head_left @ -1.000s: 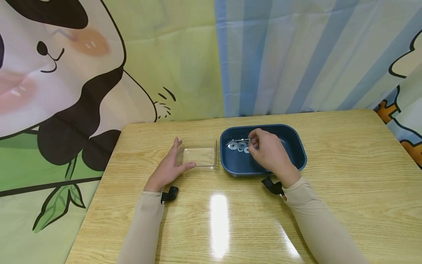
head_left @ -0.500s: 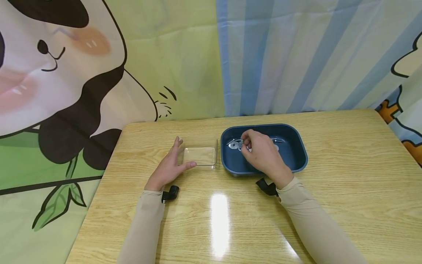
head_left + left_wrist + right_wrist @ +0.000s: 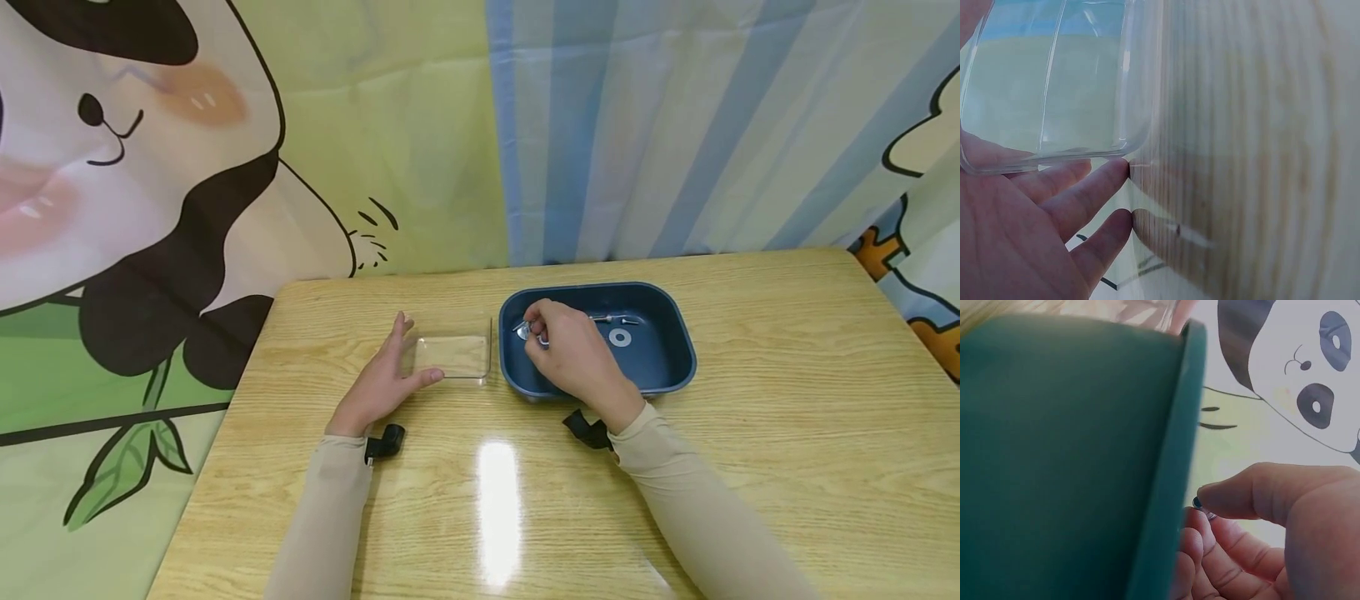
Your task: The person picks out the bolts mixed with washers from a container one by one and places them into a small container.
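The left hand (image 3: 384, 379) rests at the left end of a clear plastic box (image 3: 453, 357), its fingers mostly straight. Its thumb lies along the near edge, and in the left wrist view the fingers (image 3: 1085, 206) extend beside and behind the clear wall. Over the left part of a dark blue tray (image 3: 660, 367), the right hand (image 3: 573, 350) pinches a small shiny metal piece (image 3: 1198, 502) between thumb and fingertips. Its exact kind I cannot tell. Bolts (image 3: 628, 322) and a flat washer (image 3: 619, 337) lie on the tray floor; the hand partly hides other metal pieces.
A wood-grain table (image 3: 787, 375) carries both containers, the clear box standing close to the tray's left side. Behind it hangs a printed curtain (image 3: 420, 125) with a panda and blue stripes. Black wrist cameras (image 3: 386, 442) sit on both wrists.
The right hand has moved left across the tray with its small metal piece, uncovering the washer and bolts on the right. The left hand and the clear box have stayed in place.
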Demonstrator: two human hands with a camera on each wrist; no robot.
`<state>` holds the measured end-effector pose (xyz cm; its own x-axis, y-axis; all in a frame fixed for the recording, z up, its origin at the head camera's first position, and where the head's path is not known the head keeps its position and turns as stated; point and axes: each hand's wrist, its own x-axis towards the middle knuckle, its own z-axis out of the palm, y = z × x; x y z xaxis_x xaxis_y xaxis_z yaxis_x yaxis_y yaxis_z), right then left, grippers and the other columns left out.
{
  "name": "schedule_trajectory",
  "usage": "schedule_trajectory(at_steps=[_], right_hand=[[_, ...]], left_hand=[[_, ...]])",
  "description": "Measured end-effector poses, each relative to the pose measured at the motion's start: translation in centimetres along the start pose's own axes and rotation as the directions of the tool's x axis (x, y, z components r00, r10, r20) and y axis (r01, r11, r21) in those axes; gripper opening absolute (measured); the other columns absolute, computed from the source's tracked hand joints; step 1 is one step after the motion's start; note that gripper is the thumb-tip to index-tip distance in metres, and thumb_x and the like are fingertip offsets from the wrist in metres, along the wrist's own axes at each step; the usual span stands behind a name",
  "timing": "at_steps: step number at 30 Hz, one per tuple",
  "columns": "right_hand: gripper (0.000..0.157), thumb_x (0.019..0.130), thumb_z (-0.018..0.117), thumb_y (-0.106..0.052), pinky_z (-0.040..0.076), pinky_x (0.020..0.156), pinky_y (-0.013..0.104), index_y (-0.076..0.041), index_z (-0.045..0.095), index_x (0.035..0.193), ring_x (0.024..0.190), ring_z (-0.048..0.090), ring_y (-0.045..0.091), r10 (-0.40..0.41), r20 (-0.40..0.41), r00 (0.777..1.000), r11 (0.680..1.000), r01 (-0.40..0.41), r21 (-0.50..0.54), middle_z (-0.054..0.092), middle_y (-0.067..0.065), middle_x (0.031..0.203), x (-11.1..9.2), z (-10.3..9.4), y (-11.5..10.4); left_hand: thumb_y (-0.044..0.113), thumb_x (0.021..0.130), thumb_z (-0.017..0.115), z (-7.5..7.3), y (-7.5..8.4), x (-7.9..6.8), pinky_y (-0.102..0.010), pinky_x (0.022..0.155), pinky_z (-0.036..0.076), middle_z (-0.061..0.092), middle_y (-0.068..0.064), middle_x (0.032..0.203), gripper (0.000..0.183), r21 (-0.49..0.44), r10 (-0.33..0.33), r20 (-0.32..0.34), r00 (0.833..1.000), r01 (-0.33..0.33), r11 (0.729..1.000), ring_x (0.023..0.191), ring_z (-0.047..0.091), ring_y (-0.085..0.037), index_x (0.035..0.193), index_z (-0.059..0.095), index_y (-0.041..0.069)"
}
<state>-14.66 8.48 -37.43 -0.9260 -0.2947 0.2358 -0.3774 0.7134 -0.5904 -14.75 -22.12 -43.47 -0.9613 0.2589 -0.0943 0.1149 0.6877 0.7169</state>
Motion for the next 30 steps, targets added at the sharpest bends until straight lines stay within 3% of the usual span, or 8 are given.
schedule_trajectory(at_steps=[12, 23, 30], right_hand=[[0.015, 0.094, 0.064, -0.009, 0.049, 0.068, 0.034, -0.005, 0.067, 0.108, 0.073, 0.056, 0.015, -0.034, 0.019, 0.999, 0.999, 0.034, -0.005, 0.062, 0.002, 0.088, 0.3, 1.4, -1.4], [0.014, 0.094, 0.063, -0.007, 0.049, 0.072, 0.035, -0.005, 0.068, 0.107, 0.075, 0.056, 0.015, -0.053, 0.026, 0.998, 0.999, 0.053, -0.012, 0.061, 0.001, 0.088, 0.8, 2.5, -2.2], [0.010, 0.093, 0.063, -0.006, 0.048, 0.068, 0.032, -0.007, 0.066, 0.102, 0.072, 0.054, 0.015, -0.062, 0.025, 0.998, 0.998, 0.062, -0.004, 0.059, 0.000, 0.084, 0.9, 3.2, -2.4]], left_hand=[[0.058, 0.090, 0.069, 0.0, 0.2, -0.2, -0.064, 0.114, 0.026, 0.014, -0.002, 0.168, 0.114, -0.001, 0.009, -0.006, 1.000, -0.009, 1.000, 0.147, 0.029, -0.037, 0.159, -0.017, 0.028], [0.050, 0.091, 0.071, 0.1, 0.0, -0.1, -0.064, 0.114, 0.024, 0.014, -0.004, 0.168, 0.113, -0.003, 0.008, -0.010, 1.000, -0.008, 1.000, 0.147, 0.028, -0.038, 0.159, -0.017, 0.028], [0.050, 0.091, 0.072, 0.0, 0.1, -0.1, -0.063, 0.114, 0.023, 0.014, -0.005, 0.168, 0.114, -0.007, 0.013, -0.007, 1.000, -0.014, 1.000, 0.148, 0.026, -0.037, 0.159, -0.018, 0.027]])
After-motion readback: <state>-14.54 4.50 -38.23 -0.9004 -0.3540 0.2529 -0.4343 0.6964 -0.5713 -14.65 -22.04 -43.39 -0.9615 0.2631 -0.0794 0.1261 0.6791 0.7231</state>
